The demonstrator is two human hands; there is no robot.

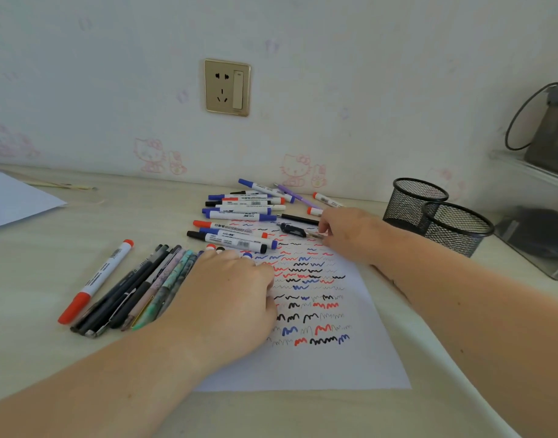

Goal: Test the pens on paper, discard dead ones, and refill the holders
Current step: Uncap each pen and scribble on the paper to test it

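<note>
Nearest, on the pale tabletop [34, 279]: a white sheet of paper [350, 368], covered with red, blue and black test squiggles. On its left edge, the left hand [230, 295], knuckles up, fingers curled over several markers [246, 255] whose red, black and blue caps show past the fingertips. Just left of that hand, a row of slim pens [138, 289] beside a red-capped marker [96, 281]. Farther on, the right hand [347, 232], its grip pinching a small clear pen [315, 236] at the sheet's top edge. Beyond, a loose pile of whiteboard markers [242, 213]. To the right, two black mesh holders [438, 216], touching, upright. Behind, a wall socket [227, 87].
</note>
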